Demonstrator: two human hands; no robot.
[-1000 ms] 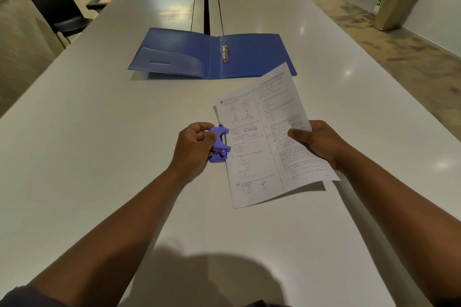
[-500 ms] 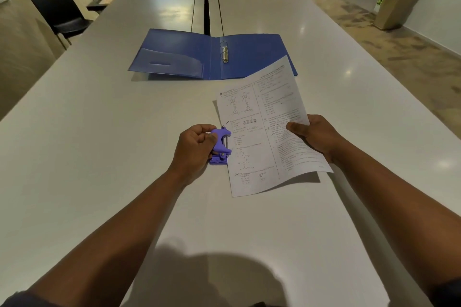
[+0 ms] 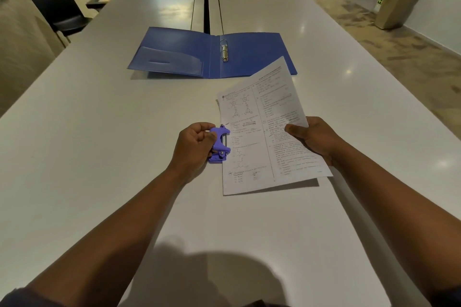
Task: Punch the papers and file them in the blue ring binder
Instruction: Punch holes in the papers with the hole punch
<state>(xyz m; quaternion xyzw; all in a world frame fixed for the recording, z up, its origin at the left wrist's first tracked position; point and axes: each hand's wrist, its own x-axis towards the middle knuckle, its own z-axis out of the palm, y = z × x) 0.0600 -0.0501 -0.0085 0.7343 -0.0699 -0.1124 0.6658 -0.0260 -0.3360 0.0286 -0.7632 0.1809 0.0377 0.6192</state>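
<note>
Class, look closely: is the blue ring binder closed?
No: the blue ring binder lies open flat on the table, its metal rings exposed.

A printed paper (image 3: 269, 132) is held tilted at near centre, its left edge in a purple punch (image 3: 219, 144). The blue binder (image 3: 212, 55) lies open farther off, rings (image 3: 224, 50) closed.
</note>
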